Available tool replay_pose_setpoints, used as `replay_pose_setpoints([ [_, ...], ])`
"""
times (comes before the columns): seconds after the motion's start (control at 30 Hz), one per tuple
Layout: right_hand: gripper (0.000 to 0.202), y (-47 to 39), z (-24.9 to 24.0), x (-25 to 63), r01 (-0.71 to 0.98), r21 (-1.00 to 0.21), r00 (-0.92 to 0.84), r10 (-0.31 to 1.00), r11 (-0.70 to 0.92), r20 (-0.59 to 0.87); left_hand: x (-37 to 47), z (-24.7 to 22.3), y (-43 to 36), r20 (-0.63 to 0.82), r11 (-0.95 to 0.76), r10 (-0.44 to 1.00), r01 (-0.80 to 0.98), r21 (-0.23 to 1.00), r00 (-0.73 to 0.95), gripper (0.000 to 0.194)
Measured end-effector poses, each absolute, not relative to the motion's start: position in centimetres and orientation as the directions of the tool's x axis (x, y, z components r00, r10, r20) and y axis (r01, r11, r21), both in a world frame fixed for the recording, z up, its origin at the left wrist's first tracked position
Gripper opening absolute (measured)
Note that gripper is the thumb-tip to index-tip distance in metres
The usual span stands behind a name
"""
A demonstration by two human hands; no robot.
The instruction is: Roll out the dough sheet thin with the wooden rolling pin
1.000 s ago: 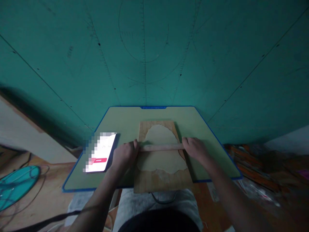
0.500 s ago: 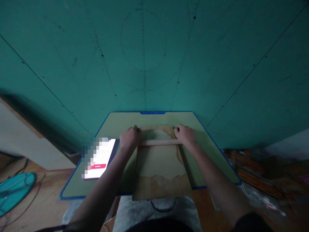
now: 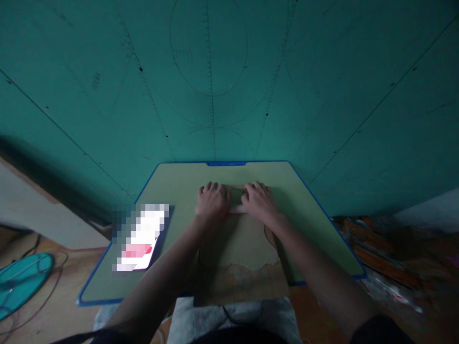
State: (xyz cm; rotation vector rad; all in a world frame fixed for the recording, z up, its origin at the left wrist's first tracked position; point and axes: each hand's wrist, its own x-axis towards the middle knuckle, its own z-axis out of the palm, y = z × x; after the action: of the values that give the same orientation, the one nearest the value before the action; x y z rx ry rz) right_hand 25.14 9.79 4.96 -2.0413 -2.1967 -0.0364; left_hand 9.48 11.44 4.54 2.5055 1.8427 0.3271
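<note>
A pale rolling pin [image 3: 238, 209] lies crosswise over a thin sheet of dough [image 3: 233, 243], its short middle stretch visible between my hands. My left hand [image 3: 213, 200] is bent over the pin's left part, knuckles up. On its right part rests my right hand [image 3: 260, 199] in the same way, fingers pointing toward the far edge. Both palms hide the pin's ends. Under the dough is a wooden board [image 3: 240, 289], bare along its near strip and overhanging the table's front edge. The dough has a ragged near edge.
The small table [image 3: 301, 229] has a blue rim and stands against a green wall [image 3: 229, 110]. A phone [image 3: 143, 239] with a lit screen, partly pixelated, lies at its left. On the floor are a round teal object [image 3: 25, 282] at left and clutter [image 3: 383, 258] at right.
Both hands have moved inward along the rolling pin, closer together. Their fists at its ends have given way to fingers laid over its middle. The view has shifted slightly.
</note>
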Motion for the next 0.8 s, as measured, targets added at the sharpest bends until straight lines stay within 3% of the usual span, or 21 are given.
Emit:
replay_pose_setpoints([
  [0.2, 0.032, 13.9, 4.9, 25.6, 0.992, -0.124, 0.006, 0.996, 0.005, 0.089, 10.0, 4.6, 15.1, 0.145, -0.253, 0.961, 0.960, 0.117, 0.235, 0.038],
  [0.8, 0.029, 22.0, 4.4, 26.1, 0.991, -0.110, 0.090, 0.986, -0.075, 0.139, 12.1, 3.9, 23.7, 0.060, -0.159, 0.986, 0.983, 0.095, 0.154, 0.041],
])
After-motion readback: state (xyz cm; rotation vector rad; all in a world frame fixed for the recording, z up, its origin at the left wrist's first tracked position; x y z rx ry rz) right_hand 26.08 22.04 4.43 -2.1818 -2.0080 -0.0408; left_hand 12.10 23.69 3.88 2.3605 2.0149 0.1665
